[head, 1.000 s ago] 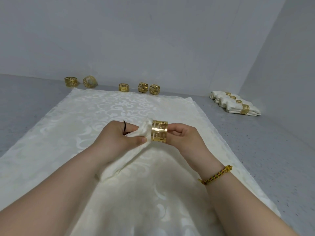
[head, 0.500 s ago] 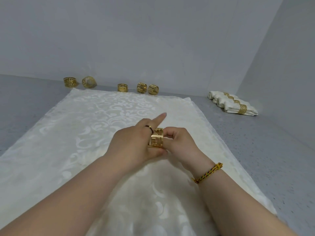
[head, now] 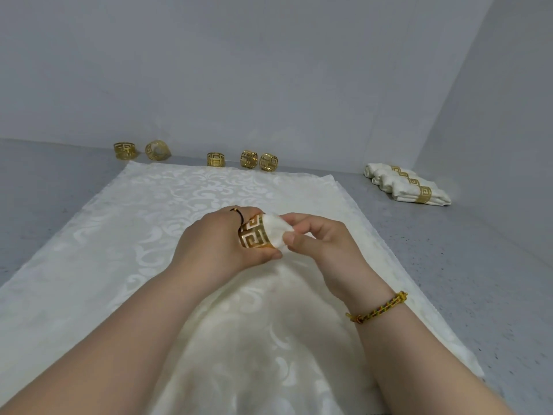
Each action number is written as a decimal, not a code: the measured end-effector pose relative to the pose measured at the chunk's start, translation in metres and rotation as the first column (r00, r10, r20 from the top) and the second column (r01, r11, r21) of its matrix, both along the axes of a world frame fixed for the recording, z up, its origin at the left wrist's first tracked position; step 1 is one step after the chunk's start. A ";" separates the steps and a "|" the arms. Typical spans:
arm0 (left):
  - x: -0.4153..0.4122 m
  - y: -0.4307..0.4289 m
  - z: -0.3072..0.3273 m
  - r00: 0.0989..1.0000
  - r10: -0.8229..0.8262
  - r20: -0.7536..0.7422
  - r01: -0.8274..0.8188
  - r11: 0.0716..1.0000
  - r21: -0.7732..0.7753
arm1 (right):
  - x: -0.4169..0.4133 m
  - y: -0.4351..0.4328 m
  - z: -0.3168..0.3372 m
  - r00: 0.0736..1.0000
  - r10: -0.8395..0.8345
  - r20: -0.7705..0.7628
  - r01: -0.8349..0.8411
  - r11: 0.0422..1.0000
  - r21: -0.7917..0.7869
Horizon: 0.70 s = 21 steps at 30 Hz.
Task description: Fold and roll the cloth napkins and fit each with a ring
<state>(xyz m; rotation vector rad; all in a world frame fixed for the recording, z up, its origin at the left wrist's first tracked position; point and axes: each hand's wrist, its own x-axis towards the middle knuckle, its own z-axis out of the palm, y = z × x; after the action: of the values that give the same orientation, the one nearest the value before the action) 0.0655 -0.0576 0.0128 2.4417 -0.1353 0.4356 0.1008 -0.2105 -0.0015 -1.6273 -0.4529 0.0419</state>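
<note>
While the gold ring [head: 254, 237] is gripped in the left hand's [head: 215, 247] curled fingers [head: 248, 211], the rolled napkin's [head: 276, 232] end poking through it is pinched by the right hand [head: 324, 245] above the spread cloth [head: 143, 223]. 5 spare rings [head: 216, 159] are lined along the wall [head: 269, 70].

A plain back wall [head: 269, 70], painted a pale bluish grey and without any fittings, runs across the whole view and meets a right wall [head: 508, 115] of the same colour in a straight vertical corner far to the right. Below them lies a grey floor [head: 478, 280] speckled with small dark and light flecks, joined to the walls along a thin darker seam. The light is soft and even, with only faint shadows and a slightly brighter patch low on the back wall.
</note>
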 end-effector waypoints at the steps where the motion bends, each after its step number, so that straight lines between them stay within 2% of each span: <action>1: 0.000 0.002 0.000 1.000 0.011 -0.005 -0.011 1.000 0.000 | -0.001 -0.002 0.002 1.000 -0.011 -0.005 0.011 1.000 0.027; 4: 0.001 0.011 0.000 0.996 0.090 -0.028 -0.088 0.995 0.054 | 0.001 -0.010 0.005 0.994 -0.104 -0.038 0.108 0.987 0.120; 7: 0.001 0.020 0.000 0.988 0.143 -0.059 -0.132 0.979 0.157 | 0.002 -0.013 0.008 0.991 -0.082 -0.103 0.082 0.997 -0.007; 10: -0.002 0.017 0.000 0.991 0.124 -0.052 -0.107 0.963 0.249 | 0.001 -0.014 0.008 0.987 -0.045 -0.153 0.024 0.990 -0.138; 13: -0.005 0.009 0.001 0.998 0.055 -0.011 -0.048 0.943 0.330 | 0.000 -0.012 0.010 0.996 -0.035 -0.082 0.025 0.993 -0.118; 16: -0.003 0.005 -0.003 0.999 0.029 0.017 -0.033 0.934 0.356 | -0.001 -0.005 0.007 0.995 -0.097 0.006 0.097 0.982 -0.160; 19: 0.001 0.005 -0.006 0.998 0.035 0.048 -0.050 0.929 0.367 | -0.002 0.004 0.002 0.979 -0.202 0.024 0.203 0.971 -0.128; 21: 0.002 0.004 -0.006 0.996 0.040 0.079 -0.067 0.928 0.366 | -0.002 0.008 0.002 0.967 -0.250 -0.039 0.248 0.968 -0.040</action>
<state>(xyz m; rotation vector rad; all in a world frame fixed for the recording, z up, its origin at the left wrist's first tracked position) 0.0677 -0.0535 0.0066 2.8060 -0.1962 0.5635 0.0984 -0.2029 0.0003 -1.7035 -0.2121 -0.1039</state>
